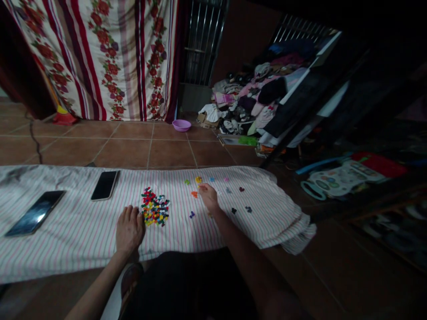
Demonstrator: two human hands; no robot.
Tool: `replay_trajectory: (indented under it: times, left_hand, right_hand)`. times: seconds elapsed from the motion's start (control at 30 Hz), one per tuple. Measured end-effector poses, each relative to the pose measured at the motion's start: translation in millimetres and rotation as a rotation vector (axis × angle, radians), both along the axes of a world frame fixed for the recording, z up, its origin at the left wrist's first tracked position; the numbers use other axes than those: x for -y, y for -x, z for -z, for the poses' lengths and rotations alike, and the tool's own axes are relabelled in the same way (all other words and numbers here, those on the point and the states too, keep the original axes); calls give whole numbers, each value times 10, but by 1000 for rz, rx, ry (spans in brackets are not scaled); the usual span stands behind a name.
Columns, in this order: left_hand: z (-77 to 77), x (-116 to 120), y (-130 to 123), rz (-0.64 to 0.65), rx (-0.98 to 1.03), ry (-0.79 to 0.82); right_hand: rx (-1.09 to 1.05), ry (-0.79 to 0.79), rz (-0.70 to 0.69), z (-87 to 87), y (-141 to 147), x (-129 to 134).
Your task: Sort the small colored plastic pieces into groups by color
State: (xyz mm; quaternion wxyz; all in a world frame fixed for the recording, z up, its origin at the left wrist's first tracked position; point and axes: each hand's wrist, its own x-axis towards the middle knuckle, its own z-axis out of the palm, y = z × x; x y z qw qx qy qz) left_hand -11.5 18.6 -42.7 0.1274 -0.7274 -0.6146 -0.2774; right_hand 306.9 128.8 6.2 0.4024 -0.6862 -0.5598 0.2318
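My left hand (128,229) lies flat on the striped cloth with its fingers stretched out. Its fingertips are beside a loose pile of small multicoloured pieces, like beads (155,209). Over the cloth to the right, the fingers of my right hand (209,197) are pinched together. A small yellow piece (199,186) shows at its fingertips, just below a yellow cluster (198,179). Small groups sorted by colour surround this hand: orange (194,194), green (187,182), blue (212,179), pink (226,179), grey (228,190), dark brown (242,189), purple-blue (191,214) and black (234,210).
Two phones, one nearer (35,213) and one farther (105,185), lie left of the pile. Beyond the cloth's far edge, a purple basin (182,125) stands on the tiled floor by a floral curtain (126,62). A clothes heap (253,98) is at back right.
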Motion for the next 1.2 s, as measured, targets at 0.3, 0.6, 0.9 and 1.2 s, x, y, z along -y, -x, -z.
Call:
replay_trajectory:
  times: [0.3, 0.6, 0.9, 1.2]
  left_hand:
    - [67, 0, -11, -33, -36, 7]
    - [-8, 1, -87, -144, 17, 100]
    - [-57, 8, -141, -205, 84, 140]
    - [-78, 8, -109, -208, 141, 107]
  right_hand:
    - [487, 237, 51, -101, -165, -368]
    - [636, 382, 36, -87, -154, -563]
    - [664, 150, 45, -185, -90, -462]
    - [439, -290, -236, -103, 185, 152]
